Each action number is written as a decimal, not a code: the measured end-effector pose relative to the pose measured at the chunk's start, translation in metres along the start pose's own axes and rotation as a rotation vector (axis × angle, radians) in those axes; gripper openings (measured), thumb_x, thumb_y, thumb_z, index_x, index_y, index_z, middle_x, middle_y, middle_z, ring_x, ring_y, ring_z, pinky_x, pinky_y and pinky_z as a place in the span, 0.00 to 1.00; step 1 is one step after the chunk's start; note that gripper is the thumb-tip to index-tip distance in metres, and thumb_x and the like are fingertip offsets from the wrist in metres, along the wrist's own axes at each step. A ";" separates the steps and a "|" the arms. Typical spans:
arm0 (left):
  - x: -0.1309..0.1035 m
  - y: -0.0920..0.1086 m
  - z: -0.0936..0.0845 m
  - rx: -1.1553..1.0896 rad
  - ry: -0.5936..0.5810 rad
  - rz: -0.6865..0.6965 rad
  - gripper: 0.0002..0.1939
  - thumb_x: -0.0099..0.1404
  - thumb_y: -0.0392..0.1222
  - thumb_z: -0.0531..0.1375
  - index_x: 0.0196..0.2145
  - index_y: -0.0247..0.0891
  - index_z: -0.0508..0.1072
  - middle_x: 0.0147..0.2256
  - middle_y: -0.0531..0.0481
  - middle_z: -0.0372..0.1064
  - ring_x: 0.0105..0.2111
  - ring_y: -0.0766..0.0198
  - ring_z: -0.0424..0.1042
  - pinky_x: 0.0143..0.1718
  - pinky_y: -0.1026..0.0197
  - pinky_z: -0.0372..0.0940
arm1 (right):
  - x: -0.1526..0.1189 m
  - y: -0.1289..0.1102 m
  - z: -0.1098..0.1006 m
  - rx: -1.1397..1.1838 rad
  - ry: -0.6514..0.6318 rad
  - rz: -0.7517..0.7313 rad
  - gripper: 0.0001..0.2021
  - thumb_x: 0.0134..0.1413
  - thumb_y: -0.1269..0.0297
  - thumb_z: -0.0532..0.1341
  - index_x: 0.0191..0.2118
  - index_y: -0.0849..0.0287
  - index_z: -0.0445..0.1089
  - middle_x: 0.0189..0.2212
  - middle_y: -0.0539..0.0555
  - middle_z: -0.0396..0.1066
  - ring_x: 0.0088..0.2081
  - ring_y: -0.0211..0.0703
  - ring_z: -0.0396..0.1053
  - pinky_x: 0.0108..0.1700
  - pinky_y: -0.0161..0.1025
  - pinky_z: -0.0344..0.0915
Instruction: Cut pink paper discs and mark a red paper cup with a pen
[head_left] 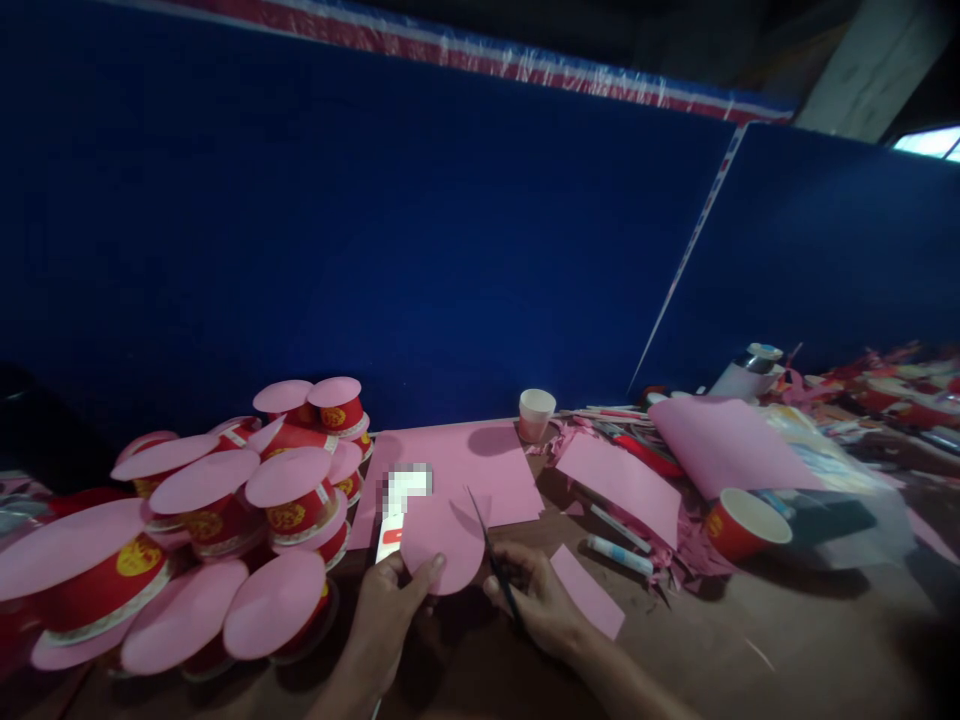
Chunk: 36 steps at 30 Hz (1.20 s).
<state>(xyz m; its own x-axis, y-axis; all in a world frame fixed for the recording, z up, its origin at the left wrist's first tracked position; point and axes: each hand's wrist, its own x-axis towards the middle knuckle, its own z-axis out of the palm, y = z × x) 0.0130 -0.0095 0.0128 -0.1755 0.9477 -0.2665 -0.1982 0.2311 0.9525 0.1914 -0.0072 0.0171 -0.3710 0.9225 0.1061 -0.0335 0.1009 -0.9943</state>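
My left hand [390,610] pinches a piece of pink paper [442,550] by its lower left edge, thumb on top. The paper's lower side is rounded, while its upper corners still look squared. In my right hand [529,590] is a pair of scissors [489,545] with dark handles, blades pointing up along the paper's right edge. How far the blades are apart is hard to make out. Behind the paper, a phone [390,530] with a lit, blurred screen lies partly hidden. A large pink sheet [465,455] lies flat beyond it.
Red paper cups topped with pink discs [289,490] crowd the left. A white cup [536,415] stands at the back. To the right are pink scraps [589,590], a marker [619,555], a tipped red cup [746,525] and a curved pink sheet [731,445]. A blue partition [375,220] rises behind.
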 end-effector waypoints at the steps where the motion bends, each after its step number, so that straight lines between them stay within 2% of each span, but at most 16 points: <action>1: 0.000 0.000 0.000 0.000 0.002 0.000 0.19 0.42 0.46 0.68 0.30 0.31 0.75 0.16 0.54 0.66 0.17 0.68 0.62 0.19 0.65 0.58 | 0.000 0.001 0.000 0.000 0.001 -0.007 0.14 0.52 0.60 0.60 0.42 0.63 0.71 0.30 0.52 0.70 0.32 0.40 0.66 0.36 0.35 0.62; 5: -0.001 0.001 0.001 0.014 0.028 -0.011 0.19 0.39 0.48 0.68 0.27 0.31 0.75 0.17 0.53 0.68 0.17 0.67 0.63 0.18 0.65 0.58 | 0.000 0.003 -0.001 0.004 -0.009 -0.005 0.14 0.53 0.61 0.60 0.43 0.62 0.71 0.30 0.52 0.70 0.31 0.39 0.65 0.34 0.34 0.61; 11: 0.000 0.001 0.000 -0.014 0.031 -0.014 0.21 0.40 0.48 0.68 0.30 0.30 0.75 0.21 0.50 0.71 0.20 0.65 0.66 0.19 0.65 0.59 | -0.002 0.004 -0.002 -0.006 0.000 0.005 0.14 0.53 0.61 0.60 0.44 0.62 0.71 0.30 0.52 0.71 0.31 0.39 0.65 0.33 0.34 0.60; 22: 0.001 -0.001 0.002 -0.030 0.084 0.000 0.22 0.40 0.50 0.68 0.29 0.30 0.74 0.20 0.50 0.71 0.18 0.68 0.64 0.17 0.66 0.58 | -0.001 0.003 -0.004 -0.054 -0.004 -0.008 0.14 0.53 0.61 0.60 0.44 0.62 0.71 0.32 0.53 0.72 0.34 0.42 0.67 0.35 0.35 0.61; 29: 0.002 -0.001 -0.001 -0.005 0.050 0.006 0.21 0.42 0.48 0.68 0.30 0.29 0.73 0.22 0.49 0.72 0.19 0.67 0.64 0.18 0.66 0.59 | -0.001 0.001 -0.004 -0.076 -0.014 0.008 0.16 0.52 0.58 0.59 0.44 0.63 0.71 0.31 0.53 0.72 0.32 0.41 0.67 0.33 0.34 0.62; 36: 0.004 -0.004 -0.001 -0.023 0.079 0.008 0.21 0.40 0.49 0.68 0.29 0.30 0.74 0.20 0.51 0.71 0.17 0.68 0.62 0.17 0.66 0.57 | -0.002 -0.002 -0.003 -0.063 -0.019 0.021 0.14 0.53 0.60 0.59 0.42 0.62 0.72 0.28 0.51 0.70 0.30 0.39 0.65 0.32 0.33 0.61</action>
<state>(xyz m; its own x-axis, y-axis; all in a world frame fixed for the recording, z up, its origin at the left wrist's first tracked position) 0.0116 -0.0063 0.0080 -0.2524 0.9289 -0.2709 -0.2186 0.2180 0.9511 0.1953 -0.0079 0.0186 -0.3889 0.9174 0.0845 0.0324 0.1052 -0.9939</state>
